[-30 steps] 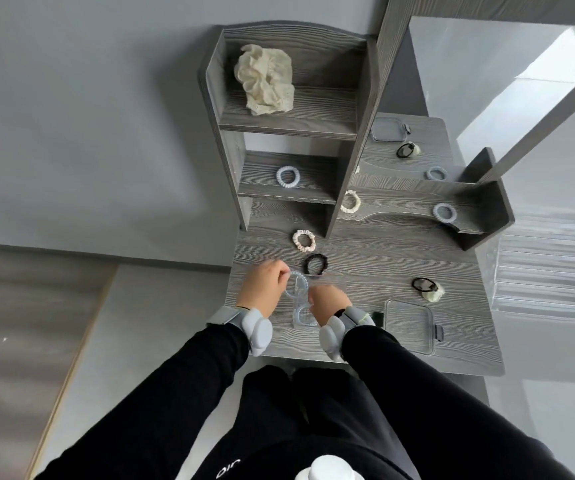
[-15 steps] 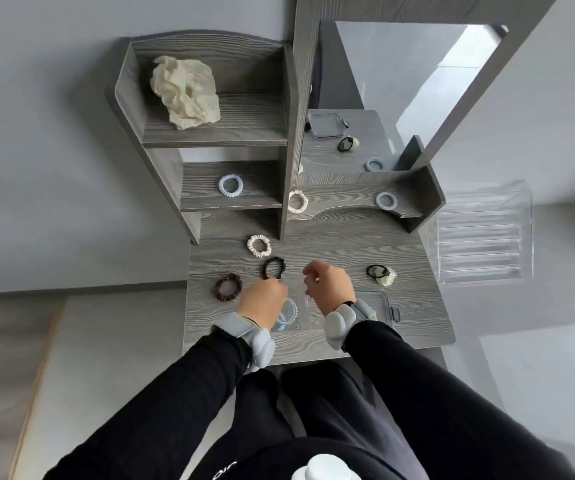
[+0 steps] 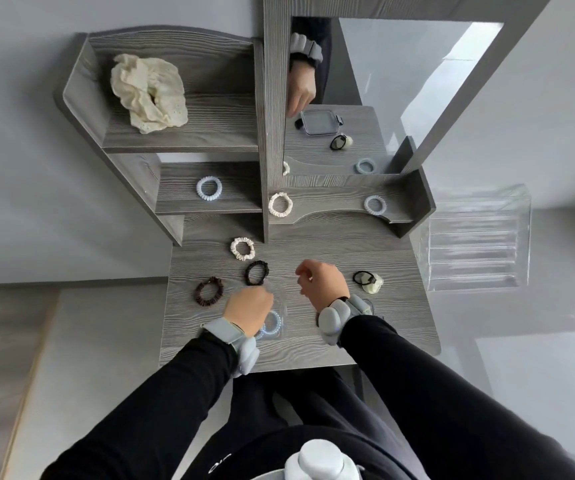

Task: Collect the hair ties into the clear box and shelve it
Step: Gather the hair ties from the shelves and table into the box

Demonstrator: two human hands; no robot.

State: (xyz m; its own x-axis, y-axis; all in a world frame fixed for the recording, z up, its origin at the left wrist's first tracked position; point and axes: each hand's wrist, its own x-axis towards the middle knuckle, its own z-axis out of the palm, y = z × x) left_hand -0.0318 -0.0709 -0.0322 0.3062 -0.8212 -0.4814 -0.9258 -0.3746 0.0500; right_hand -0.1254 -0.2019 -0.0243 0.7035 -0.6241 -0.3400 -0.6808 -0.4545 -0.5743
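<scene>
Two hands hovered over the grey wood-grain worktop point(image 3: 400, 327) mid-collection: the left hand point(image 3: 249, 306) curled at the small clear plastic box point(image 3: 274, 323) holding a pale blue coil tie, the right hand point(image 3: 320, 284) loosely curled, apparently empty, the black hair tie point(image 3: 256, 272) likely next.

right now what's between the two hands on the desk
Head view: only bare grey wood desktop lies between the left hand and right hand.

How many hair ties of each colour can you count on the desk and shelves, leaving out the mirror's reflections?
Cream ties: 3
Light blue ties: 3
Black ties: 2
Brown tie: 1
Total: 9
</scene>
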